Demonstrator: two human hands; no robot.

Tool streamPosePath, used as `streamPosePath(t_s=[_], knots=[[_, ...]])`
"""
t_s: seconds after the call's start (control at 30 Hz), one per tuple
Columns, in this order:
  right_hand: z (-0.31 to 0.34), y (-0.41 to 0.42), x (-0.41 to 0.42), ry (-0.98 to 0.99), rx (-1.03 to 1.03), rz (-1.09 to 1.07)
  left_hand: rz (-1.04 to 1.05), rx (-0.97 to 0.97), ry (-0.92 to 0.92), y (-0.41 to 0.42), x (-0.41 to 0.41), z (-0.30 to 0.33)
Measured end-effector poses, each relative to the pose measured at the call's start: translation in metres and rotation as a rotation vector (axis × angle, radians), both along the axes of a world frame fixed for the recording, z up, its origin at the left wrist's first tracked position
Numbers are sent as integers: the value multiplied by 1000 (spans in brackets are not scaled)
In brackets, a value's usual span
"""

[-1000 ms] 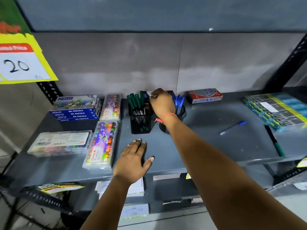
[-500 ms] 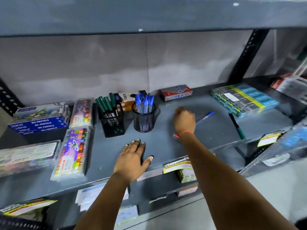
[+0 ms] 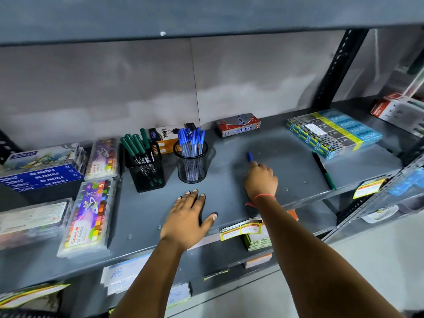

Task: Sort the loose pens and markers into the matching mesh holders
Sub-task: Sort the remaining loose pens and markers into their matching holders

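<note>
My right hand (image 3: 260, 180) is closed around a blue-capped pen (image 3: 249, 156) on the grey shelf (image 3: 229, 187); only the cap end shows above my fingers. My left hand (image 3: 187, 218) lies flat and open near the shelf's front edge. A round black mesh holder (image 3: 192, 165) with several blue pens stands left of my right hand. Beside it, a square black mesh holder (image 3: 145, 172) carries several green markers. One loose green marker (image 3: 324, 170) lies on the shelf to the right, near the front edge.
Oil pastel boxes (image 3: 41, 173) and clear pastel cases (image 3: 88, 214) fill the left side. A red Softek box (image 3: 238, 124) sits at the back, stacked blue-yellow packs (image 3: 332, 131) at the right. An upper shelf hangs close overhead. Price tags (image 3: 241, 229) hang at the front edge.
My right hand left the holders, crossed to the right and closed on the loose blue pen. The left hand stayed flat on the shelf. The view swung right.
</note>
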State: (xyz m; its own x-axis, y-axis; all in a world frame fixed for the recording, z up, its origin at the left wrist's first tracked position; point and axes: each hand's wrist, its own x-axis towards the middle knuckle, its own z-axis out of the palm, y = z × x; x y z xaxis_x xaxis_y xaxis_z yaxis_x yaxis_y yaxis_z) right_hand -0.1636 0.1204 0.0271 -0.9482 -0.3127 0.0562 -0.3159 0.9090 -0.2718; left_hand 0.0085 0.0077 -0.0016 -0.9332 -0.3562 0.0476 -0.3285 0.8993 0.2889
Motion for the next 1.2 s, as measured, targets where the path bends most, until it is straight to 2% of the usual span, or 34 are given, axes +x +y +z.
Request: streamPosePath(t_s=[0.1,0.2,0.27,0.4,0.53,0.6,0.67,0.8,0.9,1.0,1.2], knots=[[-2,0,3,4,-51,-49,0,-5,-15,-1,0,0],[1,0,0,-75,-62,-67,5,0,-17,0,0,0],[7,-2,-3,-148,-145,-98,6,-2,-18,0,0,0],[34,-15,-1,-194,-569,-189,4,-13,-28,0,0,0],[72,-46,7,-208,-998,-160,-1,-20,-34,-1,0,1],[88,-63,11,-275,-1133,-104,-2,-19,-27,0,1,1],[95,-74,14,-294,-1060,-10,2,-12,-12,1,1,2],[81,-89,14,-310,-734,115,9,-27,-17,1,1,3],[68,-86,10,-325,-713,130,4,-34,-3,1,2,3],[63,-71,4,-294,-780,70,0,-44,1,2,2,4],[45,-7,-26,-67,-543,-177,5,-32,3,2,1,2]])
